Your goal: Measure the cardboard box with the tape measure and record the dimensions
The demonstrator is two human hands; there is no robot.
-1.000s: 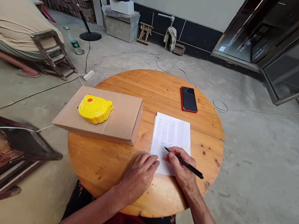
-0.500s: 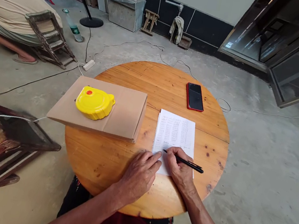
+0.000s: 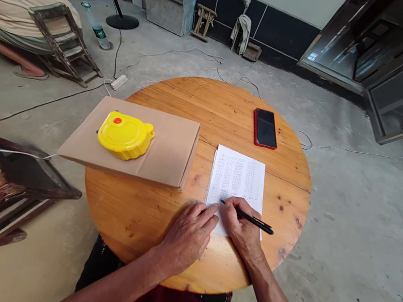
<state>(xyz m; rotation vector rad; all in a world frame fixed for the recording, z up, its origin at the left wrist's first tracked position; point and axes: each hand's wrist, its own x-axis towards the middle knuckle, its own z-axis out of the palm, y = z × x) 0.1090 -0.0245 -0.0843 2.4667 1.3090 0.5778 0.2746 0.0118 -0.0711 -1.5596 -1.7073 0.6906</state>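
Note:
A black pen (image 3: 257,222) is pinched in my right hand (image 3: 245,227), its tip touching the lower part of a white sheet of paper (image 3: 240,165). Rows of handwriting in several columns fill the sheet. My left hand (image 3: 192,231) lies on the round wooden table, fingers slightly bent and holding nothing, with its index fingertip on the paper's lower left edge. Left of the paper sits a brown cardboard box (image 3: 172,141), and a yellow tape-measure-shaped case with a red button (image 3: 125,135) rests on top of it.
A phone in a red case (image 3: 265,129) lies beyond the paper on the table (image 3: 145,213). Wooden chairs (image 3: 65,42) stand to the left, near a plastic bottle (image 3: 98,31). Cables and a white power strip (image 3: 119,82) run across the floor. Part of another person's leg (image 3: 13,57) shows at left.
The view has shifted slightly, so the box and background sit a little higher in the picture. Both hands and the pen stay almost in place on the paper.

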